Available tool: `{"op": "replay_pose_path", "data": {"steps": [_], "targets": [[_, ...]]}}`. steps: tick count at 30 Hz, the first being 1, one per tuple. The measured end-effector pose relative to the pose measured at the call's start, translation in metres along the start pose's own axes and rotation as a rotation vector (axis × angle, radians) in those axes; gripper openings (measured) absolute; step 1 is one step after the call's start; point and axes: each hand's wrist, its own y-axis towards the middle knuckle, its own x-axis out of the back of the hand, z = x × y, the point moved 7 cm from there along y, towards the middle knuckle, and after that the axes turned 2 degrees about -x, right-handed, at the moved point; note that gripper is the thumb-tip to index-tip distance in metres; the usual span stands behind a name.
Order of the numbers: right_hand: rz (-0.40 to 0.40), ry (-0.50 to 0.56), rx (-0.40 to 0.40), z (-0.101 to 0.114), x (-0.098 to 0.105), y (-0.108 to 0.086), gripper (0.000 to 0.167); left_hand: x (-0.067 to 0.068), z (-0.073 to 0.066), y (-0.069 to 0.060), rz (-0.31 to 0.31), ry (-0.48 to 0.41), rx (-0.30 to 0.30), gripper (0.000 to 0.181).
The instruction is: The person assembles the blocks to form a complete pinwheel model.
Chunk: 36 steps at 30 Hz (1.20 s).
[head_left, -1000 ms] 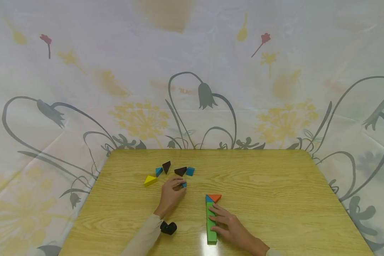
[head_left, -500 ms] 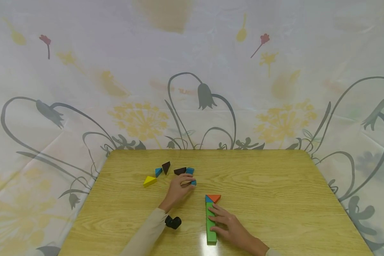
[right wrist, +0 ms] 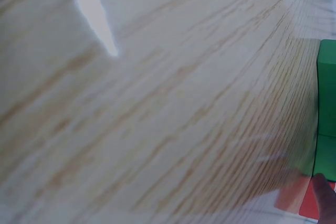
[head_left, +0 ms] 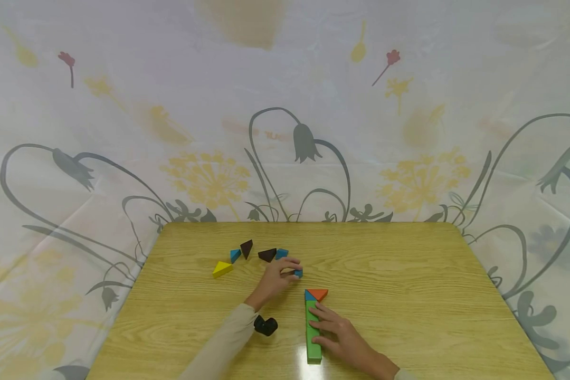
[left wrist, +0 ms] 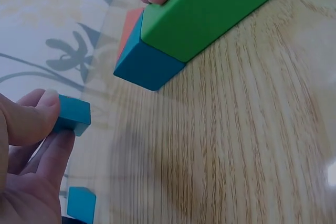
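Blue block [left wrist: 74,111] is pinched between thumb and fingers of the left hand [head_left: 273,282], just beyond the blue triangle [head_left: 309,296] and red triangle [head_left: 319,293]; whether it touches the bench [head_left: 408,274] is hard to tell. Its small size probably calls for that fingertip grip. Fingers spread, the right hand [head_left: 342,338] rests on the green blocks [head_left: 311,332], likely steadying them against the triangles. Yellow triangle [head_left: 222,268] lies well apart, perhaps leaving working room.
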Motion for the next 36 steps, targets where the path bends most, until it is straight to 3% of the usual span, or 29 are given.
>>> {"op": "replay_pose_path", "data": {"steps": [4,11,14,19,25,27,32,36], "targets": [[-0.006,-0.007,0.005,0.001,0.001,0.000,0.038,-0.008,-0.006,0.003,0.034,0.014,-0.011,0.022],[-0.004,-0.014,0.008,0.002,0.001,0.001,0.038,-0.016,-0.034,0.002,0.082,0.021,-0.016,0.021],[-0.008,-0.015,0.012,0.003,0.002,0.001,0.038,-0.020,-0.036,0.004,0.090,0.061,-0.036,0.021],[-0.014,-0.022,0.017,0.004,0.002,0.001,0.037,-0.027,-0.027,0.008,0.110,0.044,-0.006,0.023],[-0.015,-0.011,0.031,0.004,0.001,0.001,0.037,-0.035,0.007,0.013,0.093,0.079,0.073,0.023],[-0.013,-0.012,0.030,0.004,0.000,0.002,0.037,-0.036,0.013,0.014,0.090,0.099,0.099,0.023],[-0.011,-0.027,0.022,0.001,0.000,0.001,0.037,-0.037,0.014,0.013,0.092,0.109,0.118,0.021],[-0.010,-0.026,0.017,0.000,-0.001,0.000,0.038,-0.036,0.002,0.010,0.074,0.113,0.079,0.019]]}}
